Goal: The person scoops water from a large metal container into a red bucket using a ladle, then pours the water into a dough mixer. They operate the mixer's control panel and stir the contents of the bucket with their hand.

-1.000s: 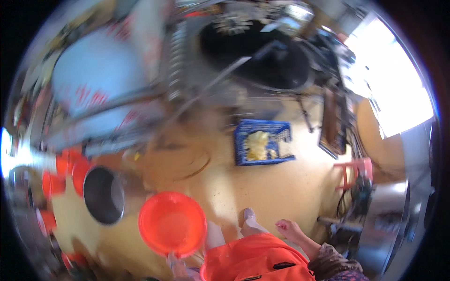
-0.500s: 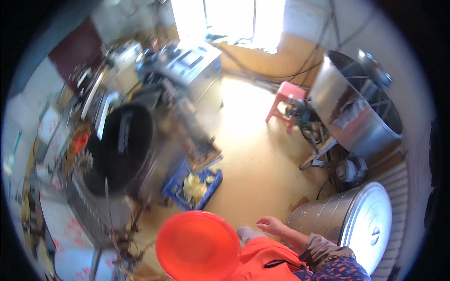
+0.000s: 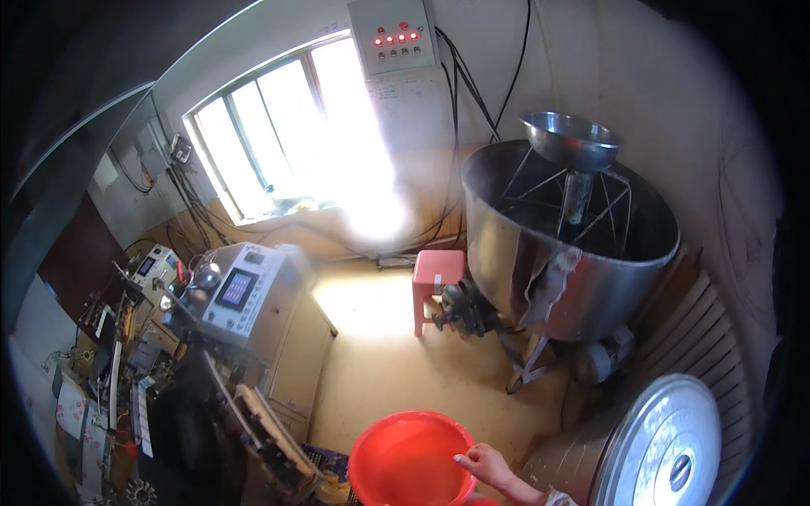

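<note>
A red basin (image 3: pixel 409 460) hangs above the tan floor (image 3: pixel 367 363) at the lower edge of view, and the right hand (image 3: pixel 489 465) is now at its right rim. Half a second ago that hand was free and well apart from the basin; its return suggests the basin may get support on both sides. The right grip is bent, thumb toward the basin, but whether it clasps the rim or only hovers there cannot be told. The left hand is out of view, its grip unknown. The wearer has also turned: the window (image 3: pixel 287 118) and a steel drum (image 3: pixel 553 287) now fill the space ahead. A blue crate (image 3: pixel 325 460) sits partly hidden just left of the basin; a lidded metal barrel (image 3: pixel 671 443) stands to its right. Near the floor's far edge, below the window wall, a pink stool (image 3: pixel 439 266) stands beside the drum. The basin's contents cannot be made out.
</note>
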